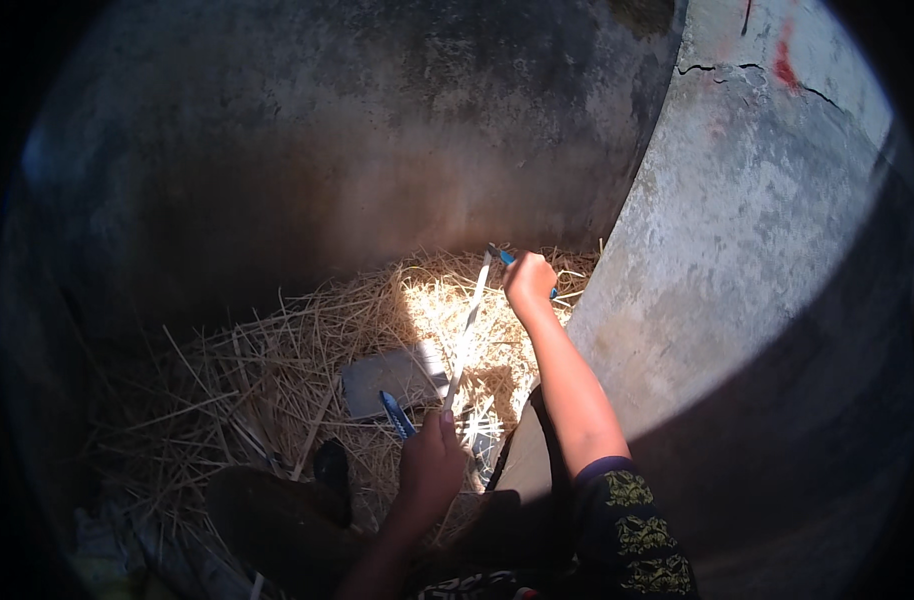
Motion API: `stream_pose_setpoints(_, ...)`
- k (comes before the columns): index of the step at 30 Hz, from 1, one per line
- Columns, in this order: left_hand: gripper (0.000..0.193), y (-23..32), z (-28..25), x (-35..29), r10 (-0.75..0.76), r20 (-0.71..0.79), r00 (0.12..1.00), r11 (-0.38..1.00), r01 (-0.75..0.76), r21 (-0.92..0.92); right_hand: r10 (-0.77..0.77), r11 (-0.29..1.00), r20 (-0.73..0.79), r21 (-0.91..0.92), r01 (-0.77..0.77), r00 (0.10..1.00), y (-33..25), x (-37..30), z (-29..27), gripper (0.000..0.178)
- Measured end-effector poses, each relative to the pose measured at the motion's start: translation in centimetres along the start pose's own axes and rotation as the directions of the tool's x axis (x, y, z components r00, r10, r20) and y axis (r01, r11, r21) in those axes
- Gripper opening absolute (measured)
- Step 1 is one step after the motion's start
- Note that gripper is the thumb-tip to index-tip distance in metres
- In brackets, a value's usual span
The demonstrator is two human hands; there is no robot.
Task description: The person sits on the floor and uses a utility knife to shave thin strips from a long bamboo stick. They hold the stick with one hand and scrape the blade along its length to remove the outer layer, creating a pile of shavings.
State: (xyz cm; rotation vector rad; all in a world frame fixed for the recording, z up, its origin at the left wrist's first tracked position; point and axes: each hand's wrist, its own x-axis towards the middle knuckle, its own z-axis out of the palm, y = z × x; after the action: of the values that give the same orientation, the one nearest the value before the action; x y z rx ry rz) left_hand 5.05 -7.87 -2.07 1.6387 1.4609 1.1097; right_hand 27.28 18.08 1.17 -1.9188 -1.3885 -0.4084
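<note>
from where i stand, one person is at work with two bare hands over a bed of straw (247,380). left hand (435,462): low in the view, in shade, fingers closed around the lower end of a pale stick (469,328). a blue strip (397,415) with a pointed end juts up just beside that hand; cannot tell whether the fingers grip it too or it only lies behind them. right hand (530,280): curled into a fist on a blue tool (507,258), which shows at both sides of the fist; its dark tip is at the upper end of the stick, seemingly against it, though contact is too small to confirm. stick position: slanting between the hands, top leaning slightly right, above the sunlit patch of straw. a flat grey slab (382,385) lies on the straw to the left of the stick, near the blue strip. the right arm wears a dark sleeve (637,530) with yellow figures. behind the straw rises a dark, stained, curved wall (327,150); to the right, a paler wall (667,240), partly sunlit, with a crack (717,68) and a red smear (784,65) high up.
</note>
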Motion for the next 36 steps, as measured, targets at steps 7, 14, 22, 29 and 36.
stream_pose_setpoints(7,0.033,-0.3,0.6,1.2,-0.032,0.1,0.994,0.998,0.026,0.056,0.108,0.994,0.16,-0.05,-0.101,0.981,2.1,-1.6,2.6,0.016)
stream_pose_setpoints(14,0.035,-2.2,2.0,1.8,0.015,0.099,0.995,0.997,-0.022,0.069,0.223,0.974,0.176,-0.085,-0.211,0.959,2.0,-2.5,3.0,0.016)
stream_pose_setpoints(22,0.041,-1.2,2.4,1.6,0.051,0.066,0.997,0.998,-0.053,0.026,0.535,0.843,0.104,-0.002,-0.538,0.838,3.3,-0.9,3.6,0.019)
stream_pose_setpoints(29,0.034,-3.4,1.1,3.0,-0.043,0.074,0.996,0.966,0.06,-0.251,0.563,0.799,0.112,0.178,-0.574,0.819,6.5,3.5,-2.7,0.019)
stream_pose_setpoints(36,0.024,-3.7,1.5,2.5,-0.001,0.1,0.995,0.978,0.022,-0.205,-0.005,0.991,0.218,0.13,-0.024,0.976,0.0,-0.6,-6.7,0.021)
